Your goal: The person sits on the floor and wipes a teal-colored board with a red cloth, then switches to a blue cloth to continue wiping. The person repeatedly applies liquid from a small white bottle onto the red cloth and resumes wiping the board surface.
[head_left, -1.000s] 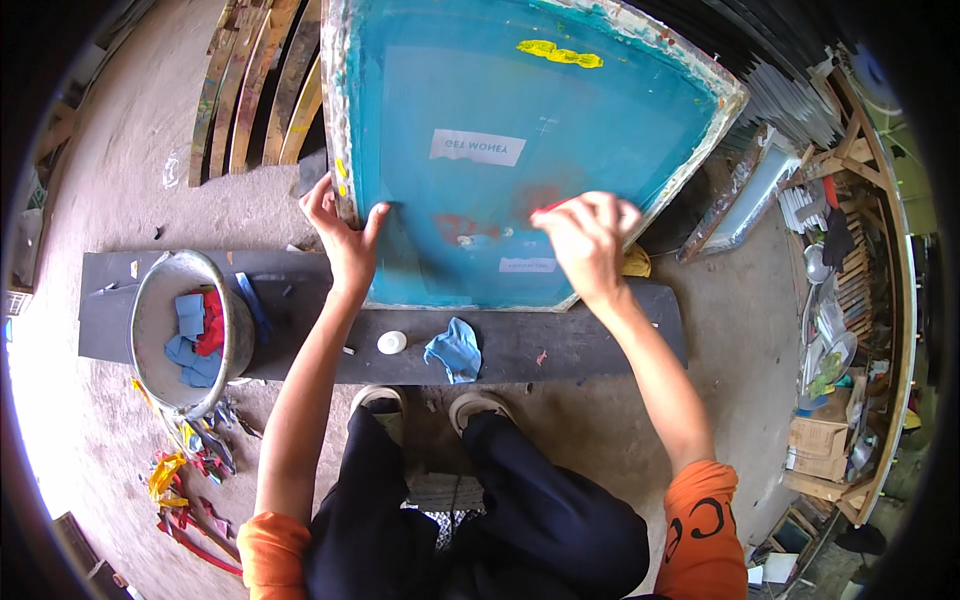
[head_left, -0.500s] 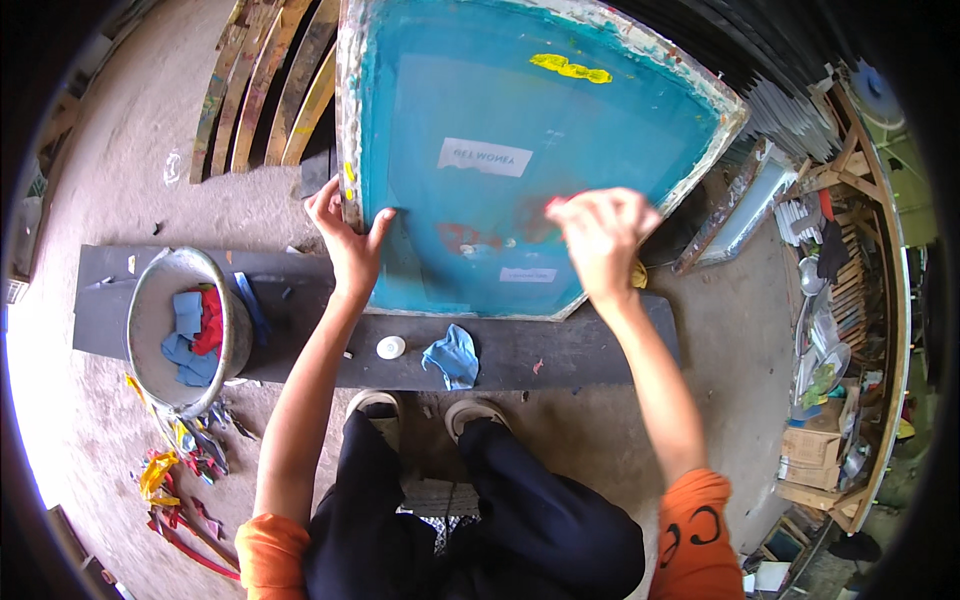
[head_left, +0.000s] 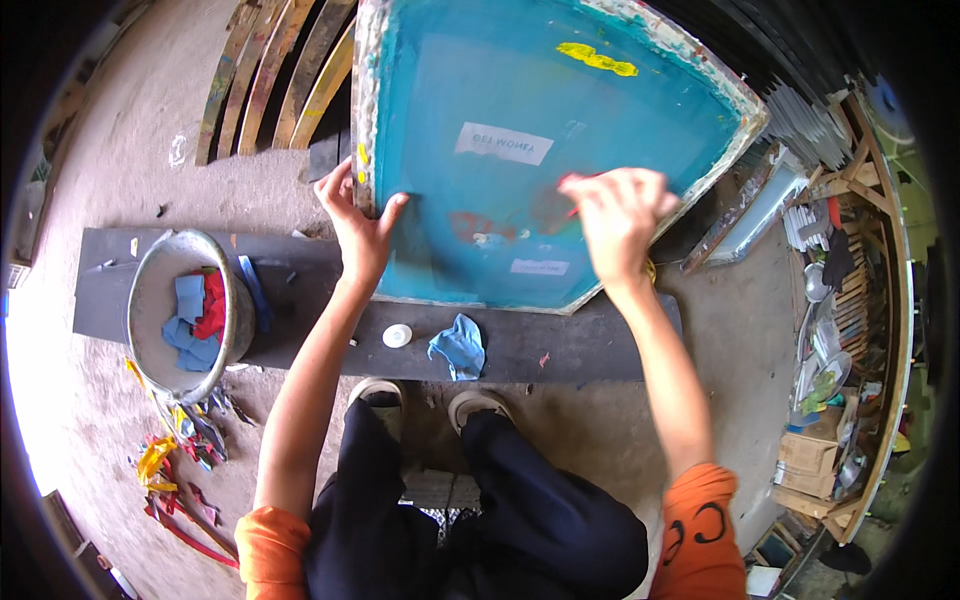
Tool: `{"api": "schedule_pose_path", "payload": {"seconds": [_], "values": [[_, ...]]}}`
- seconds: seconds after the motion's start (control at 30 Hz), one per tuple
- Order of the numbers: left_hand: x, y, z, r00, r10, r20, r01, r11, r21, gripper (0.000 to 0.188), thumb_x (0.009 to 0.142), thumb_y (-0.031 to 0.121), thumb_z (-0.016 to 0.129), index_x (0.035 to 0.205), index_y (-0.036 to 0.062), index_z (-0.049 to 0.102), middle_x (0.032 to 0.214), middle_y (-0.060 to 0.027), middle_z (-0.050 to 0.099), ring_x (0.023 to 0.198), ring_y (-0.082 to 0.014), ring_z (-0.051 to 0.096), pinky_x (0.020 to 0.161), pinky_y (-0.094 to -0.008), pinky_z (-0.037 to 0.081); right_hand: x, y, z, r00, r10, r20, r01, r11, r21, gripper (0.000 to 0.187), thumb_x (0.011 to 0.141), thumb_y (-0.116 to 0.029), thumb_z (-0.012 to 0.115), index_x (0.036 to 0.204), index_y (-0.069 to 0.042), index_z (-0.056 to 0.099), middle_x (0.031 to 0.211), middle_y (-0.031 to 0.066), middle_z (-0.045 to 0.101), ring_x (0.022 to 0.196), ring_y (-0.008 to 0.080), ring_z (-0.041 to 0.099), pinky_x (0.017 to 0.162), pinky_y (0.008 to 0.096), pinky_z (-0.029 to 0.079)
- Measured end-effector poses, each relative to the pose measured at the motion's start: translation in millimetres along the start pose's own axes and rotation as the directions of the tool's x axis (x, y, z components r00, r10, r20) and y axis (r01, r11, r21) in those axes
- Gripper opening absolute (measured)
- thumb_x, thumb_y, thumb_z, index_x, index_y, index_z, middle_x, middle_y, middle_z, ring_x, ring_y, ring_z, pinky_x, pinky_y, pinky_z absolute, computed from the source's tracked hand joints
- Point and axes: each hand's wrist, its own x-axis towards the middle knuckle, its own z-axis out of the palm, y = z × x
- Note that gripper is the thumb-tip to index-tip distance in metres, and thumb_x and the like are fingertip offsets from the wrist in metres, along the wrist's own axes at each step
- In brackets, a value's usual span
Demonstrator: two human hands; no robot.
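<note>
A teal printing screen (head_left: 530,178) in a paint-crusted frame leans upright in front of me. My left hand (head_left: 357,240) grips its left edge, thumb on the near face and fingers round the side. My right hand (head_left: 615,220), smeared by motion, pinches a red rag (head_left: 574,182) against the lower right of the mesh; only a bit of the rag shows. Reddish smears (head_left: 482,228) mark the mesh beside it. Below the screen, a crumpled blue cloth (head_left: 459,348) and a small white round container (head_left: 397,336) lie on a dark board (head_left: 555,352).
A grey bucket (head_left: 240,325) with blue and red cloth pieces stands at the left end of the board. Cloth strips (head_left: 155,462) litter the floor near it. Wooden slats (head_left: 270,75) stand at the far left, another frame (head_left: 750,215) at the right.
My right hand shifts slightly over the mesh with the red rag. My left hand keeps its hold on the frame. The whole view has moved a little.
</note>
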Motion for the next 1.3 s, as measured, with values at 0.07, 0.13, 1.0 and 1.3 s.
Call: {"api": "schedule_pose_path", "payload": {"seconds": [0.07,0.13,1.0,1.3], "values": [[2.1,2.3,6.3,1.000,-0.008,0.010,0.009,0.998,-0.054,0.078,0.068,0.021,0.077,0.125,0.0053,0.027,0.113,-0.0142,0.029,0.106,-0.0255,0.040,0.092,-0.0394,0.037,-6.4,-13.5,1.8,0.956,0.279,-0.096,-0.278,0.960,0.019,0.008,0.068,-0.012,0.067,0.072,-0.017,0.063,0.069,-0.0054,0.055,0.082,0.0159,0.047,0.073,0.0334,0.029],[2.9,-0.8,6.4,1.000,0.026,0.000,-0.026,0.999,0.039,0.078,0.067,0.021,0.077,0.125,0.0050,0.027,0.113,-0.0138,0.030,0.105,-0.0248,0.041,0.091,-0.0389,0.038,-24.6,-27.1,13.3,0.992,-0.039,0.124,0.031,0.998,0.062,0.008,0.068,-0.012,0.067,0.073,-0.017,0.064,0.070,-0.0052,0.055,0.083,0.0162,0.049,0.072,0.0340,0.030],[1.0,-3.6,3.0,1.000,0.018,0.006,-0.018,0.997,0.077,0.080,0.066,0.026,0.078,0.125,0.0052,0.028,0.112,-0.0132,0.031,0.101,-0.0232,0.038,0.089,-0.0364,0.037,-77.0,-54.7,34.6,0.988,0.064,0.138,-0.069,0.997,0.025,0.012,0.069,-0.013,0.067,0.079,-0.017,0.063,0.084,-0.0074,0.059,0.090,0.0146,0.045,0.082,0.0365,0.026],[-0.2,-2.8,1.6,1.000,0.015,0.008,-0.016,0.994,0.112,0.078,0.066,0.024,0.078,0.125,0.0055,0.029,0.112,-0.0136,0.030,0.102,-0.0242,0.040,0.088,-0.0373,0.039,-64.1,-41.0,30.2,0.968,-0.116,0.223,0.132,0.990,-0.057,0.009,0.070,-0.016,0.066,0.074,-0.020,0.058,0.074,-0.0090,0.053,0.088,0.0118,0.047,0.083,0.0401,0.025]]}}
